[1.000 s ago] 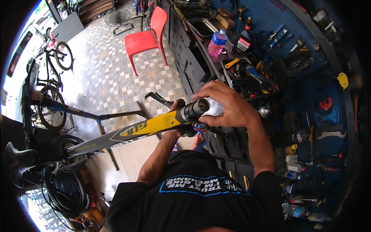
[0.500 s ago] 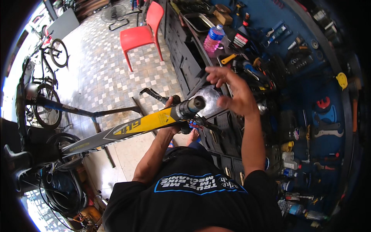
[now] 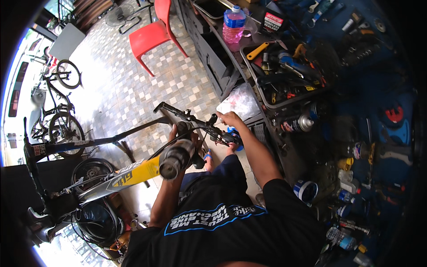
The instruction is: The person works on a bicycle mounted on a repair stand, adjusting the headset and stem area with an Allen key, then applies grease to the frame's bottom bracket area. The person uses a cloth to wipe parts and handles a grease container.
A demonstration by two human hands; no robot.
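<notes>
A grey and yellow bicycle frame [image 3: 126,178] stretches from the left, its dark, round head tube end [image 3: 171,164] toward me. My left hand [image 3: 175,137] is wrapped round the front end from beneath; the tube hides part of it. Beyond it hangs a black handlebar [image 3: 189,116] with levers and cables, tilted down to the right. My right hand [image 3: 230,119] is closed at the handlebar's right part, fingertips against a black fitting [image 3: 213,119]. What lies under its fingers is partly hidden.
On the right, a workbench carries a tool tray [image 3: 284,103], a bottle of pink liquid [image 3: 233,26] and a spray can [image 3: 298,124]. A red chair [image 3: 151,38] stands ahead on the tiled floor. Another bicycle [image 3: 58,104] is at the far left.
My right hand has come down from open in the air to the handlebar. The bicycle frame's front end has tilted toward me, and more of the handlebar shows.
</notes>
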